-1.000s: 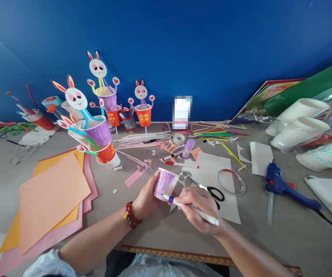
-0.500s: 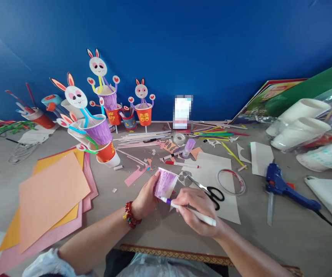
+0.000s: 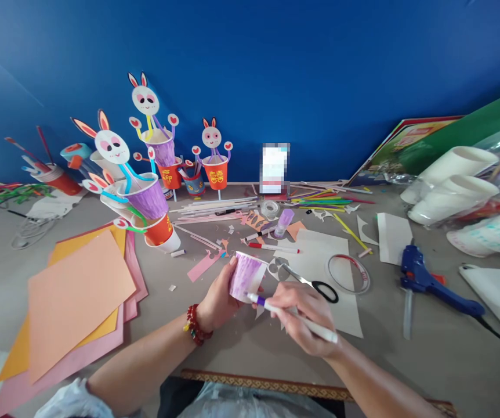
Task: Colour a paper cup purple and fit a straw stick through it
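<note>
A paper cup [image 3: 246,276], mostly streaked with purple and white along its right side, is tilted in my left hand [image 3: 218,299]. My left fingers wrap round its left side and underside. In my right hand [image 3: 304,316] is a white marker [image 3: 319,330] with a purple band, gripped like a pen. Its tip is at the lower part of the cup's side, on or very near the surface. Just beyond my right hand lie scissors [image 3: 325,290] with black handles, partly covered by the hand, on a white paper sheet [image 3: 348,316].
Rabbit-topped cups [image 3: 148,200] stand at the back left, above stacked coloured paper [image 3: 78,302]. A roll of tape [image 3: 365,281], a blue glue gun [image 3: 428,284] and stacked white cups [image 3: 454,200] are at right. A red marker [image 3: 274,248], straws [image 3: 328,202] and paper scraps lie ahead.
My right hand and the marker have shifted slightly right and up along the cup. The cup has turned a little in my left hand and moved slightly left.
</note>
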Demonstrator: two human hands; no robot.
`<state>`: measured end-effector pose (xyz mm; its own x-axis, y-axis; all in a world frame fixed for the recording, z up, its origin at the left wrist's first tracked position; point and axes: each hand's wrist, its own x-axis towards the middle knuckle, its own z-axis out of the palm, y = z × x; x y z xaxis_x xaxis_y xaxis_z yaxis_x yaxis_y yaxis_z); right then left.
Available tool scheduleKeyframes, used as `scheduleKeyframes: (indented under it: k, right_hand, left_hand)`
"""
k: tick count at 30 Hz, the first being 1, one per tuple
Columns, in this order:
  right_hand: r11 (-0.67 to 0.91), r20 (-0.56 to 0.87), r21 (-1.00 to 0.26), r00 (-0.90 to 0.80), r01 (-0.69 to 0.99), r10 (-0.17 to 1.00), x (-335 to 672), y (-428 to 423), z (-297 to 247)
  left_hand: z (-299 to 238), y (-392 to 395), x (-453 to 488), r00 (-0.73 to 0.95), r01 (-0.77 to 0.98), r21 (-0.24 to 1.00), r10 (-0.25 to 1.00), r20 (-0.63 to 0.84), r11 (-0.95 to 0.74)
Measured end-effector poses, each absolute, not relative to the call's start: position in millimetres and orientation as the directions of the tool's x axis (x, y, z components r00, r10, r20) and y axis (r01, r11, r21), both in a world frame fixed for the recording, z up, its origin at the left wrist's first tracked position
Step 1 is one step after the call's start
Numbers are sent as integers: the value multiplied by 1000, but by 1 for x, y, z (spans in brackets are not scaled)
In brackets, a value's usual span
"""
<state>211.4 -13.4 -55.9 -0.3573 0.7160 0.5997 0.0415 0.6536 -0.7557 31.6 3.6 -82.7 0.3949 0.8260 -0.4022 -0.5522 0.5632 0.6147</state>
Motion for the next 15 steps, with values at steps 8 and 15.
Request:
scheduleKeyframes:
  k: [8, 15]
  right_hand:
    - [694, 627, -720, -442, -12, 642, 208, -14, -56]
    - [668, 592, -743, -436, 29, 678, 208, -13, -55]
  left_hand:
    - [-83, 4, 32, 396, -556, 607, 823, -407, 568]
    - [-80, 3, 32, 380, -566, 599, 824, -421, 567]
